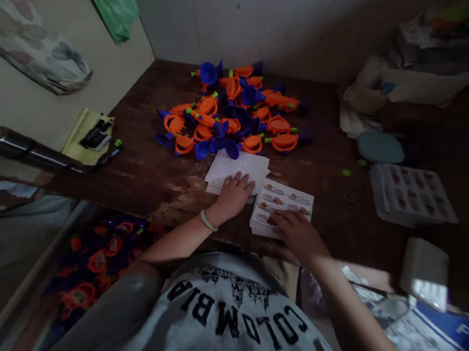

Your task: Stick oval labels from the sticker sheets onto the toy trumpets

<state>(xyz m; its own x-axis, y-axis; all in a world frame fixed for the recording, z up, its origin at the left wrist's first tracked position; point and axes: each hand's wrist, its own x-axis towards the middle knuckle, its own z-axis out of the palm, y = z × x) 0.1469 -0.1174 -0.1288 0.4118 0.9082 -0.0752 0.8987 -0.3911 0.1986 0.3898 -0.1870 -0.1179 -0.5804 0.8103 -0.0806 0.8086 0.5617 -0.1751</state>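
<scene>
My left hand (235,195) lies flat with fingers stretched on a stack of white paper sheets (237,167), blank side up. To its right, my right hand (295,229) rests on a stack of sticker sheets (287,193) printed with small coloured pictures in rows. Its fingers are extended over the lower part of the top sheet. Just beyond the white sheets lies a heap of orange and blue toy trumpets (229,111) with green mouthpieces, the nearest ones touching the paper's far edge.
More orange and blue toys (99,259) fill a space below the table's left edge. A dark cylinder (25,151) and a yellow packet (81,136) lie at left. On the right are a pale green lid (379,147), a stack of printed sheets (417,193) and a white container (424,271).
</scene>
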